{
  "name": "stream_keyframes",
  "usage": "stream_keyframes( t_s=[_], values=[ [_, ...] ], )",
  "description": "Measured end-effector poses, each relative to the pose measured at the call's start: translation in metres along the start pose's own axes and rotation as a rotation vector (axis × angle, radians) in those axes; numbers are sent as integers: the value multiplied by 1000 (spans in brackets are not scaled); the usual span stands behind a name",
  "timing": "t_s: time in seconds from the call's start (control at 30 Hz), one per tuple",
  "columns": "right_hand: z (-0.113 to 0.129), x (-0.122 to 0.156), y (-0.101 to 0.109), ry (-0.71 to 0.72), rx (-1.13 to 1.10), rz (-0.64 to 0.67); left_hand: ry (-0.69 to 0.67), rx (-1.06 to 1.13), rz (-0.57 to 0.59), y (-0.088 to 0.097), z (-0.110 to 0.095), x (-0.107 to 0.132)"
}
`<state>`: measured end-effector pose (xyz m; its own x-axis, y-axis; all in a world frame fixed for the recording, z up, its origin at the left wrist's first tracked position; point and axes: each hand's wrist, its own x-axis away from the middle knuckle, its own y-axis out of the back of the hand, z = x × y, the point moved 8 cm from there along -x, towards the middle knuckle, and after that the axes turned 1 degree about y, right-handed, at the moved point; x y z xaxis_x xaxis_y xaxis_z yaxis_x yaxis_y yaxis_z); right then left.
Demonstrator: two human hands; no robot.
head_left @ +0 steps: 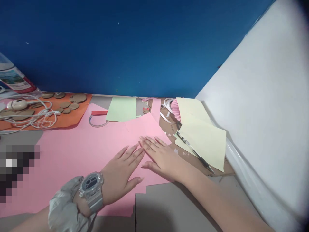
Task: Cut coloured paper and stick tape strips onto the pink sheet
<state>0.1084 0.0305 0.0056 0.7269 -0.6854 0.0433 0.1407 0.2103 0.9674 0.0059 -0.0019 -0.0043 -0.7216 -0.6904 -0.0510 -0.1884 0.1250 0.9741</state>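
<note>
Large pink paper (70,158) lies across the table, with a smaller pink piece (145,127) over its right part. My left hand (120,175) rests flat on the pink paper, fingers stretched out, holding nothing. A clear digital watch (91,185) and a grey scrunchie (67,206) circle the left wrist. My right hand (159,156) presses flat on the smaller pink piece, its fingertips meeting those of the left. A pen (195,153) lies to its right, on pale yellow-green paper (207,138).
Orange paper (79,112) at the left carries cardboard discs (78,98) and tangled white earphones (48,117). Behind them leans a bottle (16,79). A light green sheet (122,109) and a ring-shaped strip (98,119) lie at the back. A white wall (270,96) bounds the right.
</note>
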Motion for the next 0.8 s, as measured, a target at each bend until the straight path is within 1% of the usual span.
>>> stream_keyframes(
  t_s=[0.13, 0.27, 0.33, 0.43, 0.5, 0.53, 0.63, 0.67, 0.8],
  values=[
    [-16, 2, 1, -108, 73, -18, -5, 1, -2, 1, -3, 1],
    [-35, 2, 5, -174, 147, -87, 22, 13, -35, 3, -3, 1],
    [-46, 4, 15, -233, 181, -162, 35, 18, -55, 4, -4, 1],
    [-61, 15, 45, -376, 190, -352, 47, 17, -74, 3, -5, 1],
    [-70, 22, 60, -455, 69, -420, 48, 26, -92, 4, -5, 2],
    [-75, 24, 62, -503, -38, -411, 45, 33, -100, 4, -5, 2],
    [-89, 23, 54, -608, -348, -336, 31, 39, -98, 5, -5, 2],
    [-92, 19, 51, -621, -394, -322, 26, 35, -91, 4, -5, 2],
    [-105, 1, 44, -621, -452, -308, 22, 8, -76, 2, -4, 2]
  ],
)
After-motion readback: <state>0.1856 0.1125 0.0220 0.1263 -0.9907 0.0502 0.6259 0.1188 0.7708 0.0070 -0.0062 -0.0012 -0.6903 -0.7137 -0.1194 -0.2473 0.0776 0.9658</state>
